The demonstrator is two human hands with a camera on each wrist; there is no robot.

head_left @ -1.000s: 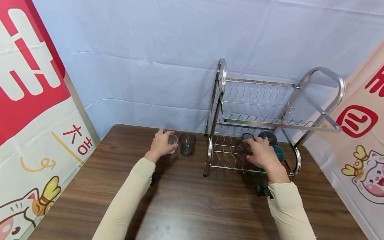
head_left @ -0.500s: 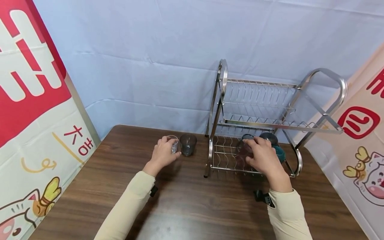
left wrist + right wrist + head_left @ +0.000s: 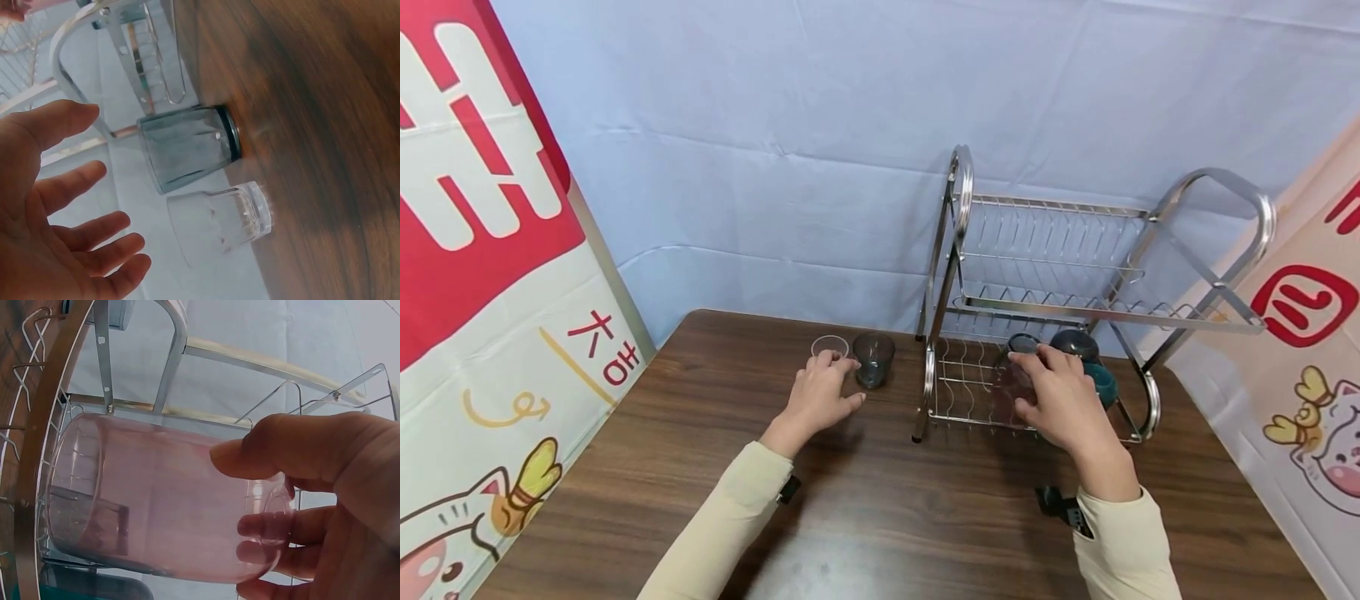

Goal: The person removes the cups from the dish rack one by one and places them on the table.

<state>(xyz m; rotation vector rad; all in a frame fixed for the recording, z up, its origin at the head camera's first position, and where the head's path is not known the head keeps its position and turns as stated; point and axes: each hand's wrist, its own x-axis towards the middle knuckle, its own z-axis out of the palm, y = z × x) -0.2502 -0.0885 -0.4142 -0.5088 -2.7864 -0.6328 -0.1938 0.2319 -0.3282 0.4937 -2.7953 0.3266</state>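
Note:
A clear glass (image 3: pixel 219 222) stands upright on the wooden table, beside a grey-tinted glass (image 3: pixel 187 147). Just in front of the clear one, my left hand (image 3: pixel 820 398) hovers with spread, loosely bent fingers; the left wrist view shows a gap between them and both glasses. On the rack's lower tier, my right hand (image 3: pixel 1063 404) holds a pink-tinted glass (image 3: pixel 169 500) by its base end. The thumb lies on the near side, and fingertips show through the glass from behind. In the head view that hand partly covers the pink glass.
A two-tier metal dish rack (image 3: pixel 1045 310) stands at the table's back right. Its lower tier also holds a teal cup (image 3: pixel 1102 385), a dark cup (image 3: pixel 1075 343) and a dark-rimmed glass (image 3: pixel 1022 342). A pale cloth wall (image 3: pixel 760 167) rises behind the table (image 3: pixel 880 508).
My left hand has come off the clear glass and drawn slightly back and to the right, leaving the glass standing. My right hand stays at the pink glass with barely any movement.

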